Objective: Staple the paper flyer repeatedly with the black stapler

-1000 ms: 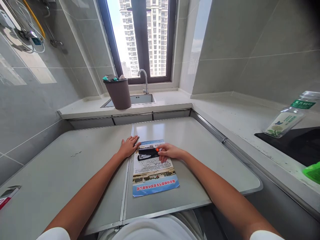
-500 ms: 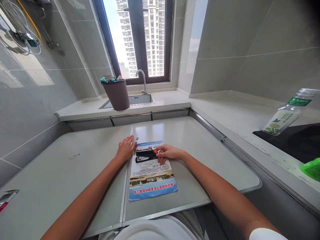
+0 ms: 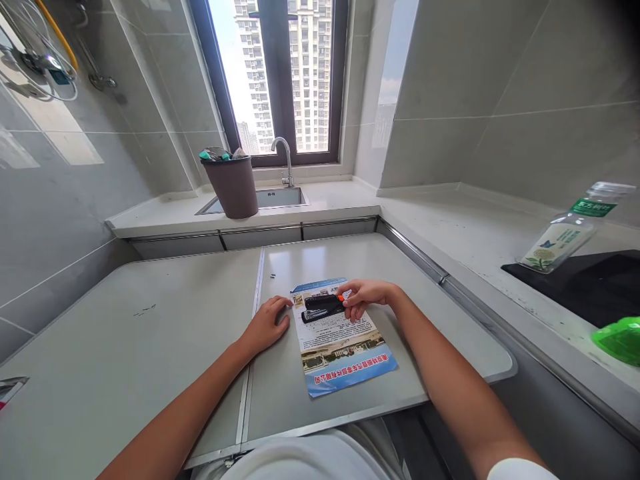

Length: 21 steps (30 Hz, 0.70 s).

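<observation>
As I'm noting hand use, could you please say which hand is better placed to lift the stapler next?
Probably the right hand: it grips the black stapler near its orange part. The left hand rests apart, near the leaflet.

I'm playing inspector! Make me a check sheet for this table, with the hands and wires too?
Surface: pale table, dark marks on its left.
Things in use: black stapler over printed sheet.
Clutter: small bits beyond the sheet; packet at left, partly cut off.
Hands: right hand grips the stapler; left hand is by the sheet's left edge.
Cables: white cables, upper left.
Surroundings: bucket by sink, faucet, window, bottle, green object.
</observation>
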Tool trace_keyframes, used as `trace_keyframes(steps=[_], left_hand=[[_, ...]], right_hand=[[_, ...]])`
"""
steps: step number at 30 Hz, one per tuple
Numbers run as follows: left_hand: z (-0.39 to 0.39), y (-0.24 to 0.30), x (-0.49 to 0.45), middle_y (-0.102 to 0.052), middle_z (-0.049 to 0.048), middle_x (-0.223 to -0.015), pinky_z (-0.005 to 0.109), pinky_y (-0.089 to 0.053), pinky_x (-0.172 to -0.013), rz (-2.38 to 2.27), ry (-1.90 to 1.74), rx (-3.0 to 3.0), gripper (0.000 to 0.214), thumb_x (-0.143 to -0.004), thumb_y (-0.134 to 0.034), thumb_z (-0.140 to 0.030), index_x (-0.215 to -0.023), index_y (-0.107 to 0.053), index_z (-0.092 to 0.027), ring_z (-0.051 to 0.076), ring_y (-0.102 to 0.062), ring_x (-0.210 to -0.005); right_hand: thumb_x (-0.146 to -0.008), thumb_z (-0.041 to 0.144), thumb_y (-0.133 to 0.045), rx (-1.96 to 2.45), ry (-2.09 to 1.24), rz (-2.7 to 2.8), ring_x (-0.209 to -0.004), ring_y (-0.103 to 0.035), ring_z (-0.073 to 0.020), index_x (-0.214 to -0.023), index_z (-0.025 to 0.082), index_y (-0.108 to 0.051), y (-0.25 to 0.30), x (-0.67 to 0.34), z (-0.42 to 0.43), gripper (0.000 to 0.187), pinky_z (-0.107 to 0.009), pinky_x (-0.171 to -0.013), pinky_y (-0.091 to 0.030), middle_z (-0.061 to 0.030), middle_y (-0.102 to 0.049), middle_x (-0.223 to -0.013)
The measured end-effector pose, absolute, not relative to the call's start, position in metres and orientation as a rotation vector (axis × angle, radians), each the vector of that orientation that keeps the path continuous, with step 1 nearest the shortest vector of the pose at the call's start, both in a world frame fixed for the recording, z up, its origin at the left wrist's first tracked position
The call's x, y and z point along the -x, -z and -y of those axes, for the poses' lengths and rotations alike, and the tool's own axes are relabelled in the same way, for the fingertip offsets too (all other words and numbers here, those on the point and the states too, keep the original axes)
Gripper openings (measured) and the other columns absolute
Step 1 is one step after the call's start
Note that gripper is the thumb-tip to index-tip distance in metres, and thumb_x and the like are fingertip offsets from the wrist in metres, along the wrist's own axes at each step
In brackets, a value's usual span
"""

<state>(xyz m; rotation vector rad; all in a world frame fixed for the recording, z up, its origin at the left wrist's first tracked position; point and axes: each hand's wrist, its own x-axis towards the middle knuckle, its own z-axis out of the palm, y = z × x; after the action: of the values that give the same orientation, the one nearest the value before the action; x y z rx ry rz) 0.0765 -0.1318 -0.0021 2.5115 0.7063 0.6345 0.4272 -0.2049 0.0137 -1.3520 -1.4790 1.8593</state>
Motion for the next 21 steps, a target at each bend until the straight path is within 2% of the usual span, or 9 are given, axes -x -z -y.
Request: trace_keyframes(steps=[5, 10, 17, 21], left_hand=[[0.137, 0.007, -0.079, -0.066, 0.0091, -0.133, 0.047, -0.047, -0.11, -0.679, -0.571, -2.587, 0.037, -0.093, -0.059, -0.028, -0.13, -0.063, -0.025, 0.029, -0.061, -0.124], [0.133, 0.016, -0.081, -0.064, 0.0107, -0.137, 0.05, -0.045, -0.112, -0.653, -0.557, -2.659, 0.04, -0.096, -0.059, -0.032, -0.135, -0.063, -0.026, 0.031, -0.059, -0.128], [0.131, 0.016, -0.08, -0.064, 0.0114, -0.134, 0.05, -0.044, -0.111, -0.639, -0.54, -2.663, 0.035, -0.097, -0.059, -0.03, -0.13, -0.067, -0.025, 0.031, -0.06, -0.126], [0.132, 0.013, -0.08, -0.063, 0.0111, -0.133, 0.051, -0.043, -0.112, -0.647, -0.519, -2.663, 0.031, -0.097, -0.058, -0.03, -0.126, -0.068, -0.026, 0.031, -0.059, -0.127]], right_hand=[[-0.076, 0.053, -0.088, 1.379, -1.89, 1.488, -0.08, -0.079, -0.0246, -0.123, 0.018, -0.049, -0.015, -0.432, 0.206, 0.07, -0.03, -0.068, -0.064, -0.0113, -0.079, -0.088], [-0.077, 0.056, -0.086, 1.352, -1.855, 1.543, -0.077, -0.079, -0.024, -0.125, 0.019, -0.047, -0.012, -0.429, 0.205, 0.072, -0.031, -0.068, -0.064, -0.01, -0.079, -0.088], [-0.085, 0.068, -0.073, 1.325, -1.881, 1.524, -0.077, -0.079, -0.0235, -0.124, 0.02, -0.046, -0.005, -0.428, 0.201, 0.067, -0.03, -0.067, -0.064, -0.011, -0.08, -0.088], [-0.084, 0.065, -0.075, 1.313, -1.91, 1.498, -0.078, -0.08, -0.0243, -0.124, 0.021, -0.045, -0.005, -0.428, 0.201, 0.067, -0.031, -0.068, -0.064, -0.011, -0.08, -0.089]])
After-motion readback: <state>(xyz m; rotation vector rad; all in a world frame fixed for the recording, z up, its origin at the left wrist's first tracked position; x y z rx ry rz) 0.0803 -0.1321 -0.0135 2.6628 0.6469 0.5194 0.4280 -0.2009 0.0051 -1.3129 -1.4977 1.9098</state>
